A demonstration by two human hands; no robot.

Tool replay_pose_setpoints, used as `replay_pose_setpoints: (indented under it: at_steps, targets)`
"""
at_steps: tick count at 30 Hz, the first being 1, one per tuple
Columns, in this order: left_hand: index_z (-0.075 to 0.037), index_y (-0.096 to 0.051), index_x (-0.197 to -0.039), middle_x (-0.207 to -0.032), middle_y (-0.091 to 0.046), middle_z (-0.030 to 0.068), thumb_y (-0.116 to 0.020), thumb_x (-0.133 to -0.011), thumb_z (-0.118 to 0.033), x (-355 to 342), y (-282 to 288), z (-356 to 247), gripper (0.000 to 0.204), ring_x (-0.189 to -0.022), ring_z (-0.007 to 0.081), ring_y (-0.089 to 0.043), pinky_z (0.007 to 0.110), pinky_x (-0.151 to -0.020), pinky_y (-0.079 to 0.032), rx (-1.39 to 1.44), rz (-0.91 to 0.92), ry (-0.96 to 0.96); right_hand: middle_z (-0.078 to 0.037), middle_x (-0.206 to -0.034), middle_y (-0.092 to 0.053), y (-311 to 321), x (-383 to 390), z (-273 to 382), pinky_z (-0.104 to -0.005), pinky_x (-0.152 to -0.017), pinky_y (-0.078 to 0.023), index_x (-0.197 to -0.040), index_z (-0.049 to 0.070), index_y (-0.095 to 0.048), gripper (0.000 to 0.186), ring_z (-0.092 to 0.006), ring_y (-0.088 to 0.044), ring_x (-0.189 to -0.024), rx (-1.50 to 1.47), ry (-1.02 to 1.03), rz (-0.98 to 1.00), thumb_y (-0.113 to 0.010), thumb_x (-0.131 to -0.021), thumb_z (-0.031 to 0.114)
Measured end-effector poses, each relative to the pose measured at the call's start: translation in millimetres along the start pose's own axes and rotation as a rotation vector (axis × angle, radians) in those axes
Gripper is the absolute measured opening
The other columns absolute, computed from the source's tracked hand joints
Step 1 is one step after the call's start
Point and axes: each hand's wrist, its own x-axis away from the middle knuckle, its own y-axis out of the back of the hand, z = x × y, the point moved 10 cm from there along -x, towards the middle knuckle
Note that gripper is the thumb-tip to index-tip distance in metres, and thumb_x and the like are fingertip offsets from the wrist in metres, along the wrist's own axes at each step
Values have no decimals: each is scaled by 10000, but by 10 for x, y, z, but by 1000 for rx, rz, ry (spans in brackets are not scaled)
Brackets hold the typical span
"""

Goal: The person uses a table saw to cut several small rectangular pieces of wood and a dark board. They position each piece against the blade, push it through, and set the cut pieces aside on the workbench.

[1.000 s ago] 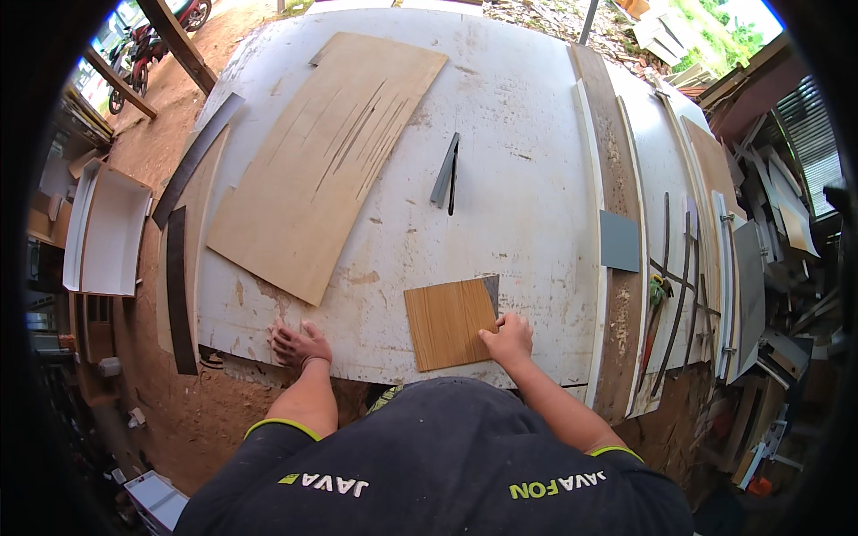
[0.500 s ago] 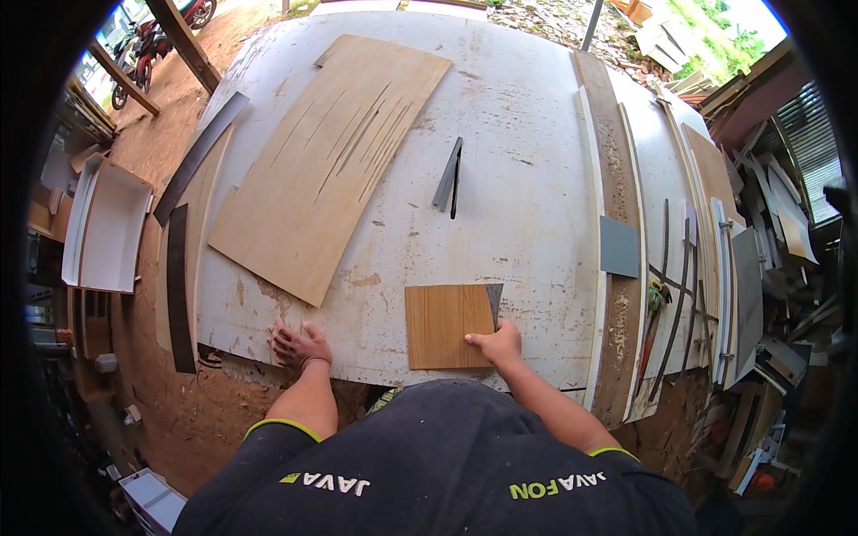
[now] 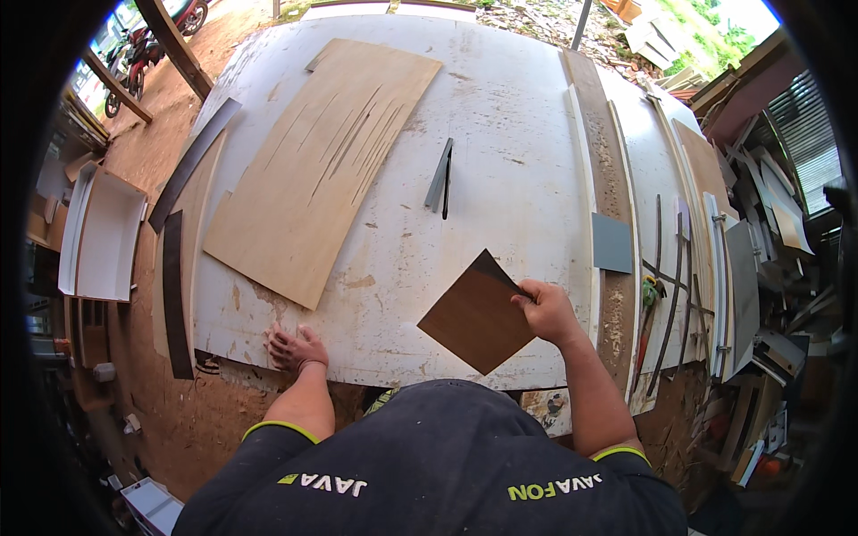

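A square wood-grain laminate sheet (image 3: 480,314), dark brown in this light, is raised and tilted above the white worktable (image 3: 509,107). My right hand (image 3: 547,310) grips its right edge, with the thumb on top. The sheet's top corner shows a dark grey patch. My left hand (image 3: 298,348) lies palm down at the table's front edge, fingers apart and slightly bent, holding nothing. Just beyond it is a large, pale plywood panel (image 3: 313,179) with dark streaks. Narrow grey strips (image 3: 439,179), meeting at one end, lie in the middle of the table.
A small grey-blue square (image 3: 611,242) rests on a long brown board (image 3: 601,134) to the right. Dark thin strips (image 3: 657,259) and a green-and-red tool (image 3: 650,293) lie beyond it. Dark curved strips (image 3: 179,295) line the left edge, near a white drawer-like box (image 3: 103,234).
My right hand has lifted the laminate sheet off the table, moved it right and turned it cornerwise. The sheet's face now looks darker. My left hand stays put.
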Motion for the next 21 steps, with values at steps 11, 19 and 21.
replay_pose_setpoints:
  at_steps: [11,19,21]
  targets:
    - [-181,-404,-1555,-1613,-401,127,-598,-936,-434,-12,8,-11,697,-1495,356,-343,561,-1170,-299,5,34,13,-67,-1259,-678,-78,-228,173,-478,-1013,-458,-1286,130,-682,478,-318,-560,-1240,330,101,-230,-792,-890,375]
    - [-174,-406,-1551,-1598,-413,125,-593,-936,-429,-5,-30,9,692,-1481,352,-363,557,-1165,-304,-29,8,-7,-368,-1624,-184,-1153,777,-754,-601,-1123,-415,-1666,130,-120,1406,-560,-356,-1422,483,-478,208,-905,-634,674]
    - [-173,-409,-1548,-1588,-418,122,-595,-936,-424,-4,-9,0,687,-1480,345,-364,555,-1167,-301,3,-36,-29,-382,-1646,-109,-1385,803,-680,-617,-1148,-387,-1675,143,-72,1466,-597,-259,-1478,589,-421,241,-916,-604,681]
